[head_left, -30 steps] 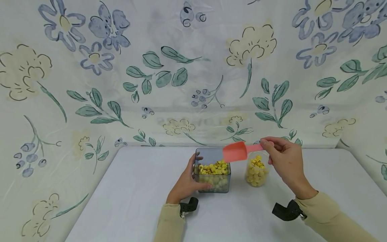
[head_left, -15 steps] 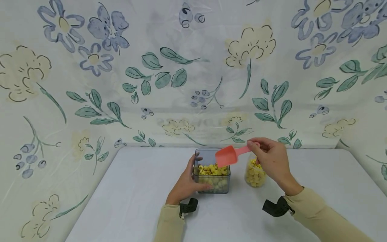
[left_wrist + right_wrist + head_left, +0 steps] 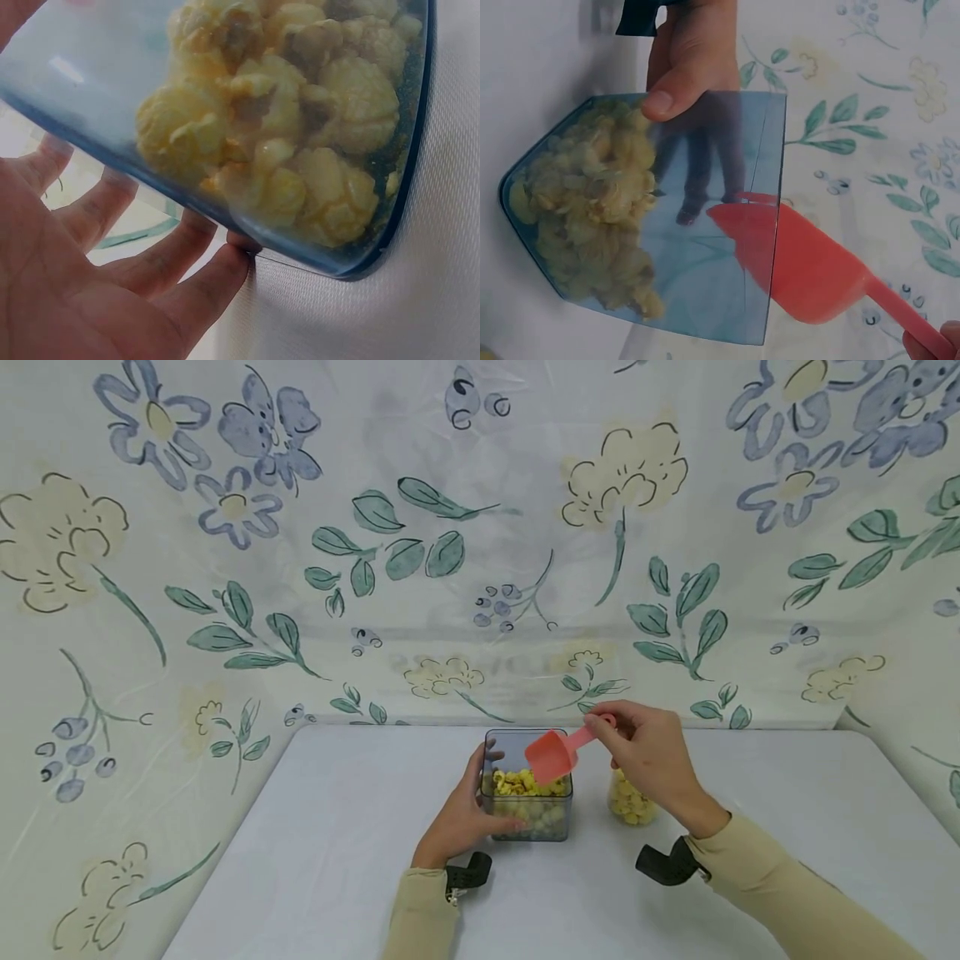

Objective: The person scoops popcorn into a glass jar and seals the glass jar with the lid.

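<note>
My left hand [image 3: 457,814] holds a clear bluish square container [image 3: 558,832] from its left side, thumb across the front and fingers around the side and back. Yellow popcorn [image 3: 513,782] fills its lower part. My right hand [image 3: 651,756] pinches the thin handle of a pink-red scoop [image 3: 551,757], which tilts down to the left over the container. In the right wrist view, the tip of the scoop [image 3: 810,262] reaches below the container's rim, above the popcorn [image 3: 592,202]. The scoop's bowl looks empty. The left wrist view shows my fingers [image 3: 169,259] at the container's wall.
Right of the container stands a clear jar [image 3: 630,802] of popcorn, its upper part hidden behind my right hand. Both stand on a white table [image 3: 337,843]. A flower-patterned cloth [image 3: 525,527] hangs behind the table's far edge.
My right hand has moved left with the scoop, whose bowl has lowered and tilted down into the container's opening. The hand now covers more of the jar. My left hand stays put.
</note>
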### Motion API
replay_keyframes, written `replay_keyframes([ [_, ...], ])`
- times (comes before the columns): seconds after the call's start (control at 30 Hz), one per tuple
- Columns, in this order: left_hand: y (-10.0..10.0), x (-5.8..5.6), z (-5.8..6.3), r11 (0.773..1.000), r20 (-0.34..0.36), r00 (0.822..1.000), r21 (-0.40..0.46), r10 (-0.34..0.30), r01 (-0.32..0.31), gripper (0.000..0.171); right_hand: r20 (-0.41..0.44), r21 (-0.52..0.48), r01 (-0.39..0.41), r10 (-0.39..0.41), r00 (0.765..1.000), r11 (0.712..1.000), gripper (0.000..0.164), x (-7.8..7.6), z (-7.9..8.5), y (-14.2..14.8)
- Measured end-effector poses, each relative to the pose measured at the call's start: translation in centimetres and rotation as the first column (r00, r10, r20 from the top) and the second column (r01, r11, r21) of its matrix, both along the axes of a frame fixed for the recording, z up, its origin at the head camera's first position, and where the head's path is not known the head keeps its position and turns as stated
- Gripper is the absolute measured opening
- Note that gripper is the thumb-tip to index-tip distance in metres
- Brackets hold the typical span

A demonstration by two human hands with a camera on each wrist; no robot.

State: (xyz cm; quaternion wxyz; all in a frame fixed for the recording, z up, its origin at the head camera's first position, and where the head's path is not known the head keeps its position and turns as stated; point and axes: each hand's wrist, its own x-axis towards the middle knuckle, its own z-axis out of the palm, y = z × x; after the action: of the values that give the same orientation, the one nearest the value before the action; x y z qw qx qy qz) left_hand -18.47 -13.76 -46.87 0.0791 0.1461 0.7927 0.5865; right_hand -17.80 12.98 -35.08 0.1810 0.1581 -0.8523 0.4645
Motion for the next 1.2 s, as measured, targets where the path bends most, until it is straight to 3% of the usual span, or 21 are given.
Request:
replay_keyframes([
  [0.33, 0.0, 0.1, 0.3, 1.0, -0.001, 1.0, -0.027, 0.006, -0.006, 0.121, -0.099, 0.125, -0.044, 0.057, 0.993, 0.991, 0.007, -0.1, 0.2, -1.6],
  [0.7, -0.1, 0.2, 0.1, 1.0, -0.006, 1.0, -0.028, -0.003, 0.003, 0.124, -0.17, 0.304, -0.066, 0.123, 0.978, 0.95, 0.008, -0.3, 0.0, -2.8],
  [0.93, -0.2, 0.2, 0.0, 1.0, -0.004, 1.0, -0.022, -0.012, 0.012, 0.124, -0.129, 0.383, -0.088, 0.147, 0.981, 0.919, 0.01, -0.3, -0.5, -3.3],
  [1.2, -0.2, 0.2, -0.1, 0.999, -0.018, 1.0, -0.042, -0.01, 0.01, 0.123, -0.061, 0.331, -0.139, 0.168, 0.984, 0.933, 0.009, -0.7, -1.8, -3.7],
])
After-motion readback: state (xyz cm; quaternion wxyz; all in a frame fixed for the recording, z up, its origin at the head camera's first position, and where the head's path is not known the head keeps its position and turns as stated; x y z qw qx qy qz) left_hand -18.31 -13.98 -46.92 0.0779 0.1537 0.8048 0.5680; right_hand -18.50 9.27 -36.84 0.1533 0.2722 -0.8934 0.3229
